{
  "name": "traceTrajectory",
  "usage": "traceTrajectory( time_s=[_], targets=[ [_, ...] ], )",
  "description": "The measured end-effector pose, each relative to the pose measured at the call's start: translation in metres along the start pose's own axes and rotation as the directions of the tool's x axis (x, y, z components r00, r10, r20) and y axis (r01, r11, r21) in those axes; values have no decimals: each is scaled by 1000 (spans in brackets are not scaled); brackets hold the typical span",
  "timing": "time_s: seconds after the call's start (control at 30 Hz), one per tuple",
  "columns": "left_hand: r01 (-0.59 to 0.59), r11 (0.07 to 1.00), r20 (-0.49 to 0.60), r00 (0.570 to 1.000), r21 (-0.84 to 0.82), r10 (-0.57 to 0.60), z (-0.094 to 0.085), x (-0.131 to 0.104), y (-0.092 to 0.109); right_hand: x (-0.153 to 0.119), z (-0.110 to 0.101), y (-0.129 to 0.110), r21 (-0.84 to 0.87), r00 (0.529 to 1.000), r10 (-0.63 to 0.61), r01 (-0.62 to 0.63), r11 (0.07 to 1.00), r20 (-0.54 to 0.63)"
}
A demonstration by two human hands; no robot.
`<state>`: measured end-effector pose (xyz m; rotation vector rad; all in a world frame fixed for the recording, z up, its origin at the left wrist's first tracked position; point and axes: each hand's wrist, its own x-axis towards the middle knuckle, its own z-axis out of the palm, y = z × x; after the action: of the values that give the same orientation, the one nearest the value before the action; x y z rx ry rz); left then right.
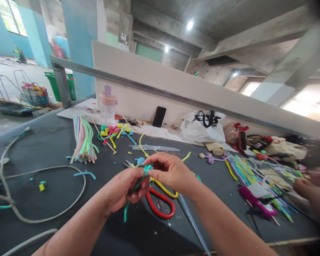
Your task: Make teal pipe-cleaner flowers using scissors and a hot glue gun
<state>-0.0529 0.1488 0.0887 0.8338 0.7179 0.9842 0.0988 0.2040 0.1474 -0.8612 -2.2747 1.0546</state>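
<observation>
Over the dark table, both my hands meet at a knotted green pipe cleaner [148, 168]. My left hand [128, 183] is closed around its lower part, and a green end hangs below the fingers. My right hand [173, 172] pinches the knot at the top between thumb and fingers. Just under the hands lie scissors with red handles [162, 208], their blades partly hidden. A yellow pipe cleaner [164, 187] curves beside the red handles. Behind the fingers sits a small blue twisted piece [140, 161].
A bundle of pastel pipe cleaners [84, 140] lies left, near a pink-lidded bottle [108, 106]. A phone [159, 116] leans at the back beside a white bag [202, 126]. Pale cable [82, 190] loops at left. Another person's hand [306, 188] is at far right.
</observation>
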Motion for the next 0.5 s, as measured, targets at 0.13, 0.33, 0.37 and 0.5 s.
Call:
traceTrajectory(
  time_s=[0.13,0.33,0.37,0.5],
  targets=[
    [30,999,-54,998,21,-29,1,1,2,0,3,6,-102,998,-3,-4,995,-65],
    [-218,944,-251,927,248,280,3,9,-5,-2,0,19,-156,993,30,-48,987,-117],
    [-241,915,-253,910,324,330,3,10,-6,-2,0,20,-169,991,30,-52,984,-129],
    [-274,711,-210,832,648,513,1,13,-11,-1,2,16,-217,989,13,-45,975,-147]
  ],
)
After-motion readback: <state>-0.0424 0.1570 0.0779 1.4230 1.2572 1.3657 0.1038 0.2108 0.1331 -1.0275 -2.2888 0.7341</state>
